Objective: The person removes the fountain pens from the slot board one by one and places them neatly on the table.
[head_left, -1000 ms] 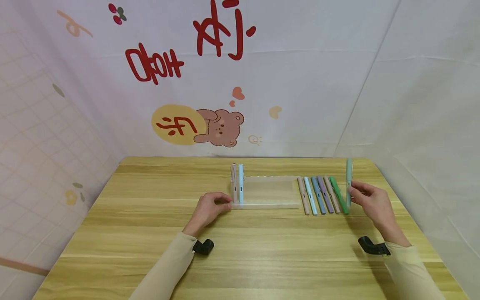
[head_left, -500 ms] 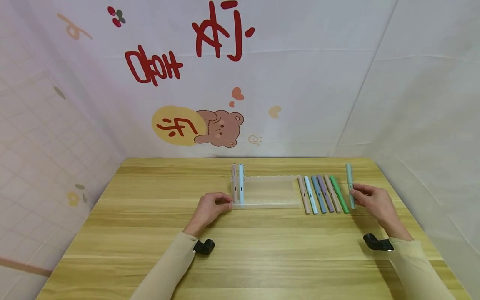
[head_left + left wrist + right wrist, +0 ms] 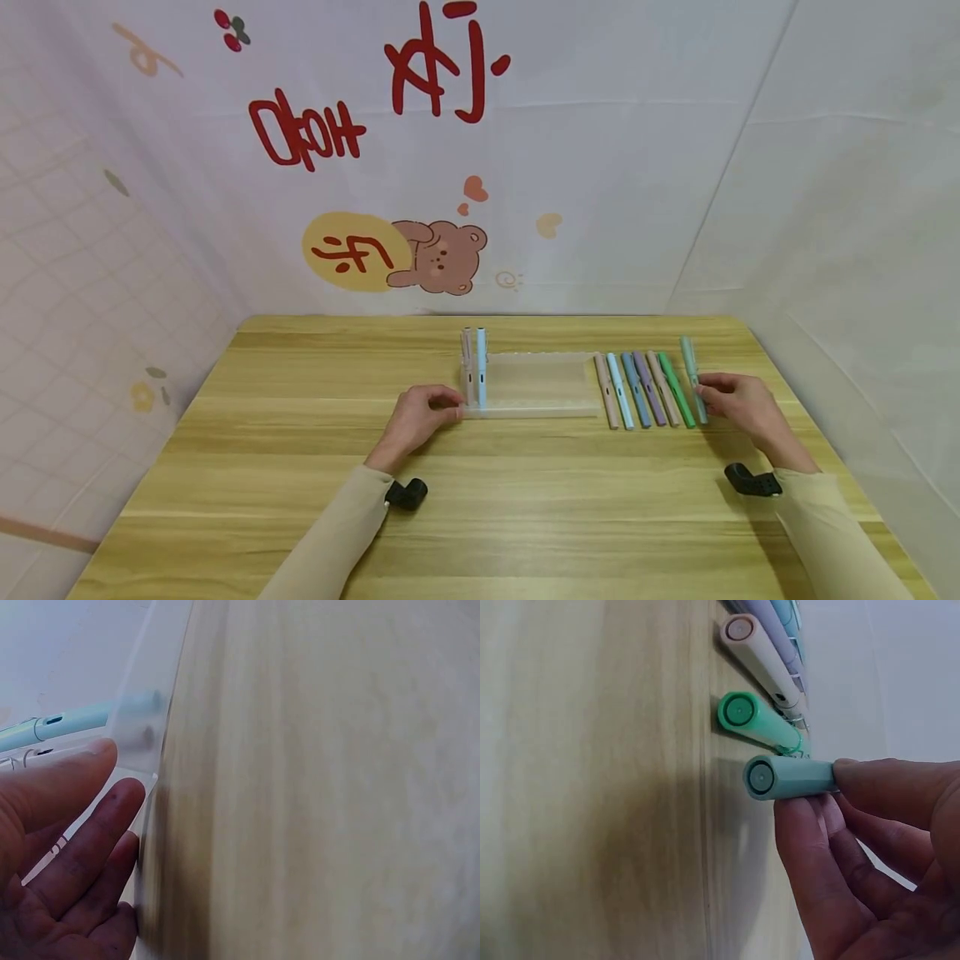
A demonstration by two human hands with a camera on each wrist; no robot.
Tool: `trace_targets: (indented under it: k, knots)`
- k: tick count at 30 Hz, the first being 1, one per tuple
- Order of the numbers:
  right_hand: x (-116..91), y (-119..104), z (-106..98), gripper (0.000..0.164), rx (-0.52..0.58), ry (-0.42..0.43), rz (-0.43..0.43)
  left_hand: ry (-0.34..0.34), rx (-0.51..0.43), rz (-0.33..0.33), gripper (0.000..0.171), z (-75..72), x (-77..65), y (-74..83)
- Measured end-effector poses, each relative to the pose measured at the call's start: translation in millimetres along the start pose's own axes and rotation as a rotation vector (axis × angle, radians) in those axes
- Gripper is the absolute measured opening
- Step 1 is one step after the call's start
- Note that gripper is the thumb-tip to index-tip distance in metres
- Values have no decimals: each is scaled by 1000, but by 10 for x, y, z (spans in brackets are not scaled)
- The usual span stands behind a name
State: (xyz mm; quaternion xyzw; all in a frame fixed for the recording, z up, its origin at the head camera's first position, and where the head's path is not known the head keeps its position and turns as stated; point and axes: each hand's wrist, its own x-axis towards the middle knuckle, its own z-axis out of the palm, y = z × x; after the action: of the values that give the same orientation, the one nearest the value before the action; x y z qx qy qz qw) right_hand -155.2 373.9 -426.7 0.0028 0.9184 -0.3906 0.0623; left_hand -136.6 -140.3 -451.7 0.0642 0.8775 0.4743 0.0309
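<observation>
My right hand pinches a pale green capped pen between thumb and fingers. This pen leans with its cap end up and its lower end close over the table, right beside a bright green pen. In the right wrist view the round end of the pale green pen faces the camera. My left hand touches the front left corner of a clear pen stand, its fingers relaxed. A brownish-pink pen and a light blue pen stand side by side in the stand's left end.
Several pens lie in a row right of the stand, among them a brownish one, a light blue one and a purple one. The wooden table meets a printed white backdrop behind.
My right hand has moved slightly left and lowered the pale green pen toward the bright green one, tilting it from near upright. The left hand and the stand have stayed put.
</observation>
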Motion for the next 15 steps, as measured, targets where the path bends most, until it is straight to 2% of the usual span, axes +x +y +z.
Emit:
trace_targets:
  k: [4, 10, 15]
  knots:
    - [23, 29, -2, 48, -11, -18, 12, -2, 2, -3, 9, -3, 3, 11]
    - [54, 81, -11, 46, 55, -71, 38, -9, 2, -18, 9, -9, -2, 18]
    - [78, 106, -18, 46, 58, -94, 54, -11, 7, -19, 10, -14, -3, 31]
